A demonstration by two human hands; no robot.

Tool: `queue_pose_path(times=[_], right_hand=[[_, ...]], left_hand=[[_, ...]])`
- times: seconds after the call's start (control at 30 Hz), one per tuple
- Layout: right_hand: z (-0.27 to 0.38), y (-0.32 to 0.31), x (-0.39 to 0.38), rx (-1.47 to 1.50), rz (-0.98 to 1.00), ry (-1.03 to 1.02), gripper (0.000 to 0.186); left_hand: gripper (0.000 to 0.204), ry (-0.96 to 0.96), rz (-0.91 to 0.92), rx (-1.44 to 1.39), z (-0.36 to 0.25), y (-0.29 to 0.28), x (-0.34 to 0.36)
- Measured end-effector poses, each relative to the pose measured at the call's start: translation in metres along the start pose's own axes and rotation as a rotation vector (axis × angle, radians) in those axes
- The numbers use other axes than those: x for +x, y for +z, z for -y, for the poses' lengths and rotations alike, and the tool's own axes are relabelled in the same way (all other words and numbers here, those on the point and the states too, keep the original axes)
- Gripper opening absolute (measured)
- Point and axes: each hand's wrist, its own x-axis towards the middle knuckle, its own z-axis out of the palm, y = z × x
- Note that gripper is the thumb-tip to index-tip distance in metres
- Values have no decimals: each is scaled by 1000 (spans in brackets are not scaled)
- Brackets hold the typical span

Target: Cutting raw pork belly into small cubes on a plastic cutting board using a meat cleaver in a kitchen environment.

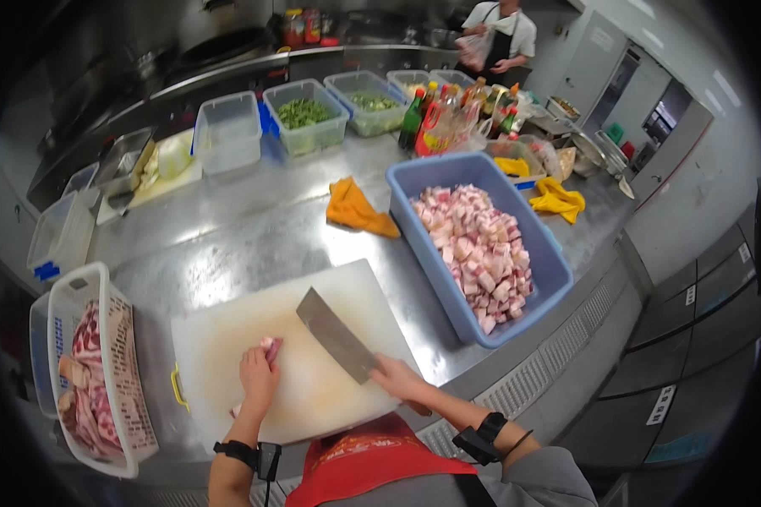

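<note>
On the white cutting board (313, 296), my left hand (260, 378) holds down a small piece of raw meat (271, 348) with its fingers curled against it. A bit of meat also shows beside my left wrist. My right hand (395, 378) grips a cleaver (336, 335) by its handle. The wide blade slants up and left above the board, apart from the meat. To the right of the board, a blue tub (444, 291) holds a big heap of diced, pinkish-white meat (478, 245). Larger meat pieces (93, 372) lie in a white plastic basket (120, 363) at the left.
Beyond the board lies an orange cloth (359, 209) on the steel table (254, 211). Clear bins (228, 131), some with chopped greens, line its far side. Bottles (412, 121) and yellow cloths (558, 201) stand or lie behind the tub. A co-worker (499, 42) stands at the back.
</note>
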Motion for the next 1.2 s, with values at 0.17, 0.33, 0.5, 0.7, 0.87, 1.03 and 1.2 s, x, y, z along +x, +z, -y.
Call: queue_pose_path(times=[0.17, 0.33, 0.5, 0.7, 0.87, 1.03, 1.2], right_hand=[[19, -2, -10, 124, -38, 90, 28], [27, 6, 0, 172, -63, 143, 30], [20, 4, 3, 0, -86, 38, 26], [46, 7, 0, -183, -41, -22, 19], [35, 11, 0, -249, -60, -68, 19], [31, 15, 0, -265, -89, -94, 18], [29, 13, 2, -250, -90, -117, 18]], left_hand=[[36, -331, 161, -495, -6, 0, 11], [38, -128, 174, -598, -19, -11, -10], [41, 58, 216, -184, -21, -54, -21], [34, 79, 285, -187, 20, -48, -59], [33, 152, 310, -95, 29, -58, -76], [39, 222, 325, 51, 24, -80, -84], [45, 230, 227, -197, -19, -60, -47]])
